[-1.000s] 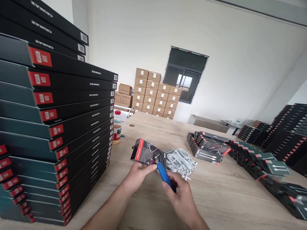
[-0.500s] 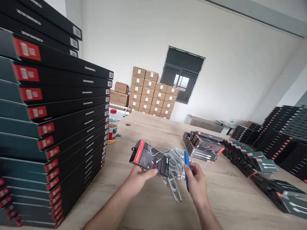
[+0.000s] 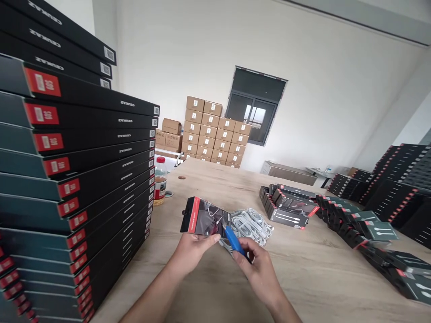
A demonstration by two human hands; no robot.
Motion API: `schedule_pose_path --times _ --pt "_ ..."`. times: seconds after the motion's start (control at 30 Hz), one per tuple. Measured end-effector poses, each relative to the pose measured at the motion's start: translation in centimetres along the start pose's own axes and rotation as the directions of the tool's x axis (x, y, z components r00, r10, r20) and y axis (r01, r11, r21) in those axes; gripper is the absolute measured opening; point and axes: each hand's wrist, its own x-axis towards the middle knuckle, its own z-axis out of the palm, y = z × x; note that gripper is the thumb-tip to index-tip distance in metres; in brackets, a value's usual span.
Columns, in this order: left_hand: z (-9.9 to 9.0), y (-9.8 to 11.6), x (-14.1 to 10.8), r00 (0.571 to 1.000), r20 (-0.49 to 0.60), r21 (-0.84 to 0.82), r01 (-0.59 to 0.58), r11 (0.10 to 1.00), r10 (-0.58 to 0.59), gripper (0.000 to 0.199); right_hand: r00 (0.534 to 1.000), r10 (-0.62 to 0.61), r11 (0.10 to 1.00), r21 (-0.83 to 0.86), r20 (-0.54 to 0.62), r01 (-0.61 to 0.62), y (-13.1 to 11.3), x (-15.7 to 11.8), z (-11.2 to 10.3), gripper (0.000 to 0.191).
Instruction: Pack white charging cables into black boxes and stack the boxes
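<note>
My left hand (image 3: 193, 251) grips a small black and red cable box (image 3: 207, 217) by its lower edge, thumb across the front. The box is tilted above the table, its printed picture facing me. In my right hand (image 3: 254, 260) is a blue utility knife (image 3: 235, 240), its tip at the box's right end; whether it touches the card is hard to tell. Behind the box lies a loose pile of coiled white cables (image 3: 251, 224) on the wooden table (image 3: 218, 287), partly hidden by the box and the knife.
A tall stack of black boxes (image 3: 111, 188) rises close on the left, with a red-capped bottle (image 3: 160, 184) behind it. Several packaged boxes (image 3: 288, 206) are grouped at the right, beside a row of others (image 3: 357, 224). Brown cartons (image 3: 215, 134) stand by the far wall.
My right hand has swung the utility knife left, from beside the cables to the box's right end. The left hand still holds the box, now shifted very slightly.
</note>
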Motion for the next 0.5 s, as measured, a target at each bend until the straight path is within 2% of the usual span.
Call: schedule_pose_path --times 0.13,0.23,0.33,0.4,0.5 --pt "-0.2 -0.6 0.1 0.999 0.039 -0.04 0.029 0.999 -0.028 0.041 0.999 -0.042 0.999 -0.022 0.009 0.042 -0.2 -0.2 0.2 0.027" --pt "-0.2 -1.2 -0.1 0.985 0.146 0.005 0.093 0.996 -0.093 0.034 0.999 -0.04 0.999 0.026 -0.035 0.041 -0.1 -0.3 0.4 0.03" --pt "0.2 -1.6 -0.6 0.972 0.203 0.035 0.113 0.993 -0.118 0.032 0.997 -0.01 0.999 0.045 -0.079 0.014 0.0 -0.2 0.6 0.032" --pt "0.8 -1.7 -1.1 0.959 0.246 0.03 0.136 0.99 -0.139 0.034 0.988 0.009 0.999 0.05 -0.154 -0.001 -0.1 0.0 0.5 0.034" --pt "1.9 -1.8 -1.8 0.919 0.357 -0.016 0.186 0.982 -0.169 0.045 0.941 0.027 0.997 0.079 -0.338 -0.001 -0.7 0.4 0.2 0.038"
